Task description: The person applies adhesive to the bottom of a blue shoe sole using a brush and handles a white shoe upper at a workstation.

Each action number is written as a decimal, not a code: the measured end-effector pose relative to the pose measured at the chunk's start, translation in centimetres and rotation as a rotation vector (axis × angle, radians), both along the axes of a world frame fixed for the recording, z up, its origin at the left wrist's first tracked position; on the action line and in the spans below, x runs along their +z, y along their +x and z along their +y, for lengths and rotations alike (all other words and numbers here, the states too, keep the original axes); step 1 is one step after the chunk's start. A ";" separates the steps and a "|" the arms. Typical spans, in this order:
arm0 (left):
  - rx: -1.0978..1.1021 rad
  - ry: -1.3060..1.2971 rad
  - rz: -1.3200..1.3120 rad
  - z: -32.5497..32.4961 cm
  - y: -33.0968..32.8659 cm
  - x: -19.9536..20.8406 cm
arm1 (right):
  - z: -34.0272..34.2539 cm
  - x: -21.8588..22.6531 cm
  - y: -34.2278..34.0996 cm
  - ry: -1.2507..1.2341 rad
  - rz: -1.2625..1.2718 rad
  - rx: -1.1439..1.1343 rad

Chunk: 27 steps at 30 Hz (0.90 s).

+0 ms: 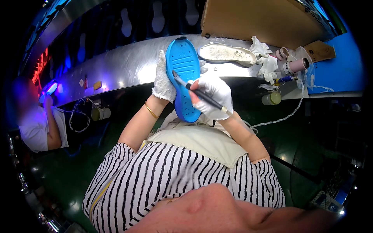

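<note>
A blue shoe sole is held up in front of me, its ridged inner face toward me and its toe or heel end pointing away. My left hand, in a grey-white knit glove, grips it from the left, with some fingertips showing past its right edge. In my right hand, gloved in white with bare thumb and finger tips, is a black-handled brush. The brush's tip touches the sole's inner face near its left side. Beyond, on the metal bench, lies a white sole.
White gloves, a pink cup and tape rolls lie on the metal bench at right, by a cardboard box. Several soles rest on the dark conveyor behind. A co-worker sits at left. A white cord hangs at right.
</note>
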<state>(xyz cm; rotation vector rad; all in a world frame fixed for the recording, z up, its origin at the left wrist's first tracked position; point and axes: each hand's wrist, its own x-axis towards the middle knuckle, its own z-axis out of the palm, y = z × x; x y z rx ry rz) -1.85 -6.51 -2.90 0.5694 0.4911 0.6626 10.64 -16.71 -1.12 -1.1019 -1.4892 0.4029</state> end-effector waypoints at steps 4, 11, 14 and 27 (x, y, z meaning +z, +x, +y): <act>-0.172 -0.050 -0.059 -1.8 -1.7 -0.1 | -1.8 -1.8 0.8 -0.377 0.457 0.117; -0.271 -0.028 0.150 -3.5 -2.1 -2.3 | -2.7 -3.1 0.9 -0.292 0.435 0.130; -0.162 0.017 0.022 -2.5 -0.8 -1.4 | -1.6 -2.7 1.8 -0.400 0.628 0.135; 0.138 0.069 -0.288 2.6 0.6 -1.0 | 0.5 -0.4 0.6 -0.287 0.566 0.103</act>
